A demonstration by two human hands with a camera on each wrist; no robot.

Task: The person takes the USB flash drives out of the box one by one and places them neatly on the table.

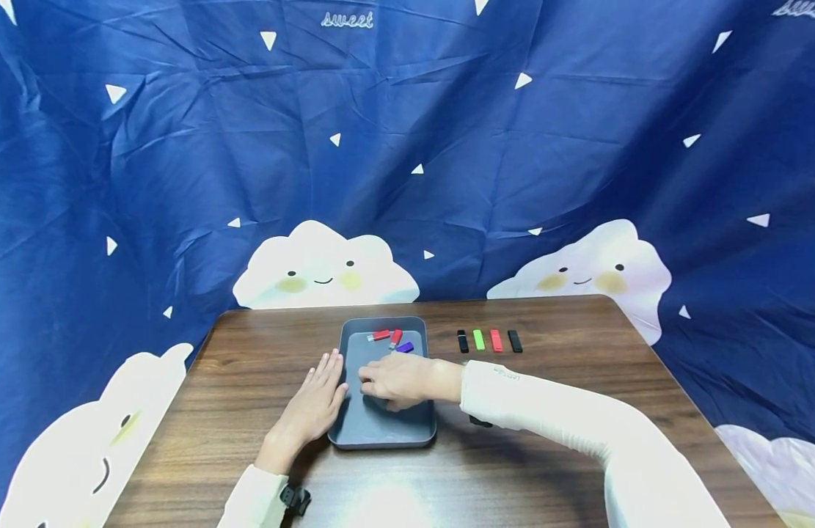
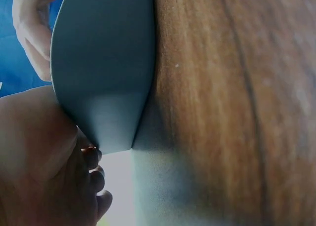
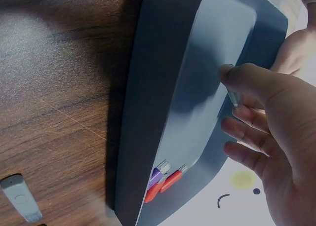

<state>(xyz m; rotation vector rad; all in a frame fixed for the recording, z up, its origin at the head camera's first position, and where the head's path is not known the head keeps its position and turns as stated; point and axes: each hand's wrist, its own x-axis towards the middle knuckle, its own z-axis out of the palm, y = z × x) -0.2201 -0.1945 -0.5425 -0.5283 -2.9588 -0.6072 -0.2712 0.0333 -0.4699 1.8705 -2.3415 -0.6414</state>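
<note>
My right hand [image 1: 402,378] reaches over the middle of the grey-blue tray [image 1: 384,442]. Between thumb and fingers it pinches a small USB stick [image 3: 233,95], mostly covered by the thumb in the right wrist view. Along the tray's left side lies my left hand [image 1: 312,405], fingers straight and touching the rim. The left wrist view shows that hand [image 2: 34,147] close against the tray wall [image 2: 103,53]. Toward the tray's far end lie two red USB sticks [image 1: 381,335] and a purple USB stick [image 1: 405,347], the purple one partly behind the right hand.
Right of the tray, a row stands on the wooden table [image 1: 552,330]: a black USB stick [image 1: 463,342], a green one [image 1: 479,339], a red one [image 1: 496,340] and another black one [image 1: 516,341]. A blue patterned cloth [image 1: 447,110] hangs behind the table.
</note>
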